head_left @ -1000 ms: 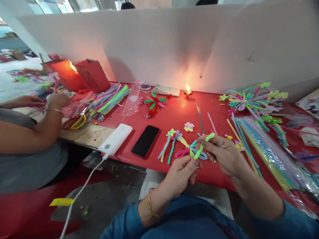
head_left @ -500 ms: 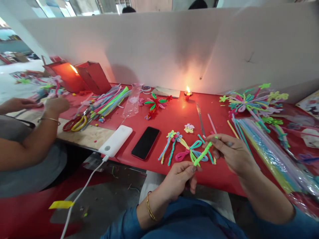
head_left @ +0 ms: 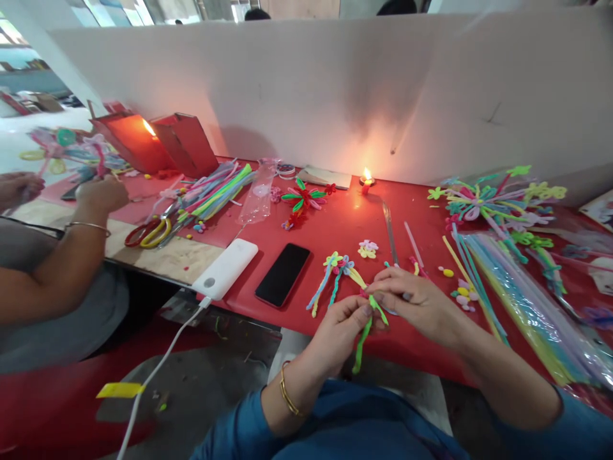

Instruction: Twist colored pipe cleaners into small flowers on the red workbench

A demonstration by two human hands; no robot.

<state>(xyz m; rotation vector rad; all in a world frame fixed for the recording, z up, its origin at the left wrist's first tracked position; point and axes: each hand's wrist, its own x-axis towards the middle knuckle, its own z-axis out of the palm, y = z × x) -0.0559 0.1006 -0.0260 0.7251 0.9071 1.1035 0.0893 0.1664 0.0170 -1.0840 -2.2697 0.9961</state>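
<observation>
Both hands meet at the near edge of the red table [head_left: 345, 223]. Our left hand [head_left: 342, 329] pinches a green pipe cleaner [head_left: 363, 335] between thumb and fingertips, closed on it near its upper end; the rest of the strand hangs down off the table edge. Our right hand [head_left: 414, 303] comes in from the right, fingers curled shut on the same green pipe cleaner at the top, touching the left fingertips.

Just beyond the hands lies a small bunch of twisted pipe cleaners [head_left: 335, 275], with a black phone [head_left: 282, 273] and a white power bank [head_left: 224, 277] to the left. A lit candle [head_left: 366, 181] stands near the white partition. Long bundles of pipe cleaners [head_left: 507, 287] lie to the right. A co-worker's hand [head_left: 103, 193] works at far left, beside scissors [head_left: 148, 233].
</observation>
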